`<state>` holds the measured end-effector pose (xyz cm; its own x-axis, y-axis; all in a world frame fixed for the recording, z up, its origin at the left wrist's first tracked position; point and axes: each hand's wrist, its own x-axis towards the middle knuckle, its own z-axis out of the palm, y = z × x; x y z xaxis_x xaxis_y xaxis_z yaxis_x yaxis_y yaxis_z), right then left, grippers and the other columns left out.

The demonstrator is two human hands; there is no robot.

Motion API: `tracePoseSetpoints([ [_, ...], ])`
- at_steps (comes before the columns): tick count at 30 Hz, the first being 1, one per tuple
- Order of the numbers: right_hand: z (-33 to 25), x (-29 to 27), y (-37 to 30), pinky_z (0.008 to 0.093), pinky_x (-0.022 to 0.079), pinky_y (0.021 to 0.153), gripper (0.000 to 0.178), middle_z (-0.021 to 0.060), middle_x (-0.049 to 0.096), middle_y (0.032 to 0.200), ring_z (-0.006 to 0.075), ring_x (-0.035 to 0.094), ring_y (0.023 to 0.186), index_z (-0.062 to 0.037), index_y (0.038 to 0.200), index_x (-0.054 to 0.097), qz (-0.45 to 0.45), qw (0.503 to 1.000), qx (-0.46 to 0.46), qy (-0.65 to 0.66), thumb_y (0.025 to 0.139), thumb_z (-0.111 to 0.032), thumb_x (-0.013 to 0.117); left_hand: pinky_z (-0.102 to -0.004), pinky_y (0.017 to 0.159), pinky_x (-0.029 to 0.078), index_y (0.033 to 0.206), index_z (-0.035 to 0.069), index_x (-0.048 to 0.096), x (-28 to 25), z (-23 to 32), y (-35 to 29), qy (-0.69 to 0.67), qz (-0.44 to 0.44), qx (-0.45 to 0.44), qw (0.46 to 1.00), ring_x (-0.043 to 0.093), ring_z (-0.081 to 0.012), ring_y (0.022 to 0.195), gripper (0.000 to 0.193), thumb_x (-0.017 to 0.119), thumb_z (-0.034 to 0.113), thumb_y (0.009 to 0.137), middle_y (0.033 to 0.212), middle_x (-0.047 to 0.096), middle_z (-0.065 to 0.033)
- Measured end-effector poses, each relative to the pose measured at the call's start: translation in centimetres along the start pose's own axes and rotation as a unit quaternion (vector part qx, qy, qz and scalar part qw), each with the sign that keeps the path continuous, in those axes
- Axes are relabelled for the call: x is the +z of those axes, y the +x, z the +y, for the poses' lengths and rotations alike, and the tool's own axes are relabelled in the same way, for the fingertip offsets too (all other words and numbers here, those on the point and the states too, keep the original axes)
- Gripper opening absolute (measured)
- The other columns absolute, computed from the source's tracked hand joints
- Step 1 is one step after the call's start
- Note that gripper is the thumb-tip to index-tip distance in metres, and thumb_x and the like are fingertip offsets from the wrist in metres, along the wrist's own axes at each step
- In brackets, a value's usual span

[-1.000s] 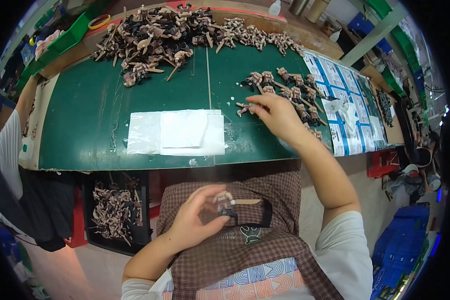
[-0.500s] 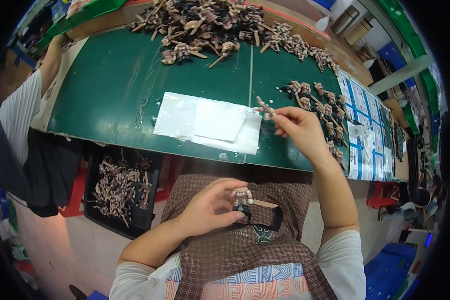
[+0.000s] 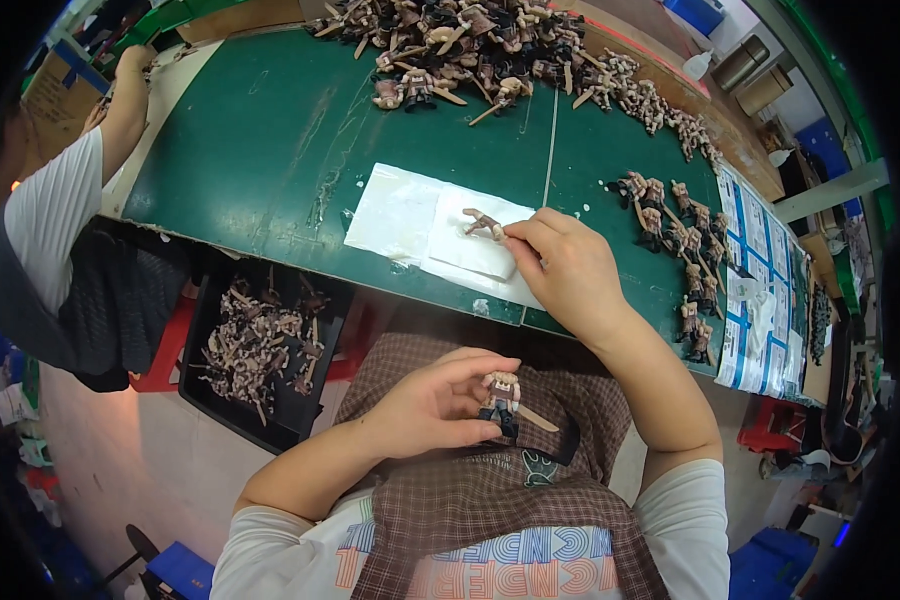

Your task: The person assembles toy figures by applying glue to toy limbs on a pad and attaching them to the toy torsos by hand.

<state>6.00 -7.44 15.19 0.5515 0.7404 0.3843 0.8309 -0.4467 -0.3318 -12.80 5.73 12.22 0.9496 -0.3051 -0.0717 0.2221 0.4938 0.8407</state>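
Low over my apron, my left hand point(image 3: 440, 405) grips a small toy figure point(image 3: 503, 400) between thumb and fingers. That figure has a brown torso, dark legs and a tan blade-like piece sticking out to the right. My right hand point(image 3: 570, 265) pinches a small brown-and-beige figure part point(image 3: 484, 224) by its right end. It is held over a white paper sheet point(image 3: 462, 250), which lies on a larger white sheet point(image 3: 388, 215) on the green tabletop; whether the part touches the paper I cannot tell.
A big heap of figures point(image 3: 470, 40) covers the far side, with small beige parts point(image 3: 650, 100) right of it. Several finished-looking figures point(image 3: 685, 240) lie at the right beside a blue-and-white printed sheet point(image 3: 760, 270). A black bin point(image 3: 260, 350) of parts stands lower left. Another person's arm point(image 3: 120, 120) is at the left.
My right hand has moved left with the figure part, from above the paper's right edge to over the smaller sheet. My left hand keeps its figure, now turned more upright. The view has shifted slightly.
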Motion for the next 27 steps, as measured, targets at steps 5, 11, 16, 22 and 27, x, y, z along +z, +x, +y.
tracePoseSetpoints([
  [5,-0.5,-0.3,-0.2,0.0328,0.052,0.064,0.007,0.0082,0.065,0.082,0.0236,0.065,0.074,-0.0061,0.088,0.07,0.013,0.997,0.037,0.067,0.083,-0.009,0.067,-0.0347,0.103,0.044,0.14,-0.001,0.038,-0.1,0.9,0.4,-0.052,0.041,0.027,0.997,0.049,-0.0239,0.126,0.067,0.065,-0.012,0.08,0.139,0.041,-0.0111],
  [11,0.2,-2.6,-3.6,0.0288,0.053,0.069,0.014,0.0109,0.069,0.092,0.019,0.067,0.082,-0.0029,0.093,0.071,0.065,0.942,0.12,0.306,0.08,0.001,0.068,-0.0336,0.102,0.045,0.14,0.0,0.038,0.4,2.9,1.2,-0.019,0.131,0.054,0.99,0.051,-0.022,0.124,0.069,0.066,-0.014,0.078,0.139,0.042,-0.0113],
  [16,-1.5,-5.1,-7.1,0.0312,0.054,0.071,0.023,0.0121,0.069,0.1,0.0237,0.067,0.085,-0.0054,0.092,0.072,0.047,0.947,-0.027,0.315,0.07,0.002,0.074,-0.0321,0.102,0.047,0.139,-0.004,0.039,1.1,3.1,1.4,0.103,0.144,0.058,0.983,0.055,-0.0183,0.119,0.075,0.072,-0.014,0.073,0.134,0.048,-0.0105],
  [22,-1.7,-5.0,-8.8,0.0304,0.054,0.065,0.027,0.0121,0.068,0.104,0.0241,0.068,0.081,-0.0046,0.095,0.072,0.054,0.953,-0.125,0.271,0.068,-0.002,0.077,-0.0322,0.104,0.046,0.139,-0.001,0.042,2.5,3.5,1.8,0.146,0.133,0.068,0.978,0.05,-0.018,0.124,0.074,0.071,-0.016,0.072,0.138,0.04,-0.0091],
  [27,-1.5,-4.6,-8.9,0.0304,0.054,0.064,0.027,0.0118,0.068,0.102,0.0241,0.068,0.08,-0.0046,0.094,0.072,0.056,0.954,-0.125,0.265,0.068,-0.002,0.077,-0.0323,0.105,0.045,0.139,-0.001,0.042,2.8,3.4,1.8,0.157,0.123,0.068,0.978,0.048,-0.0185,0.126,0.075,0.071,-0.015,0.072,0.14,0.037,-0.0086],
])
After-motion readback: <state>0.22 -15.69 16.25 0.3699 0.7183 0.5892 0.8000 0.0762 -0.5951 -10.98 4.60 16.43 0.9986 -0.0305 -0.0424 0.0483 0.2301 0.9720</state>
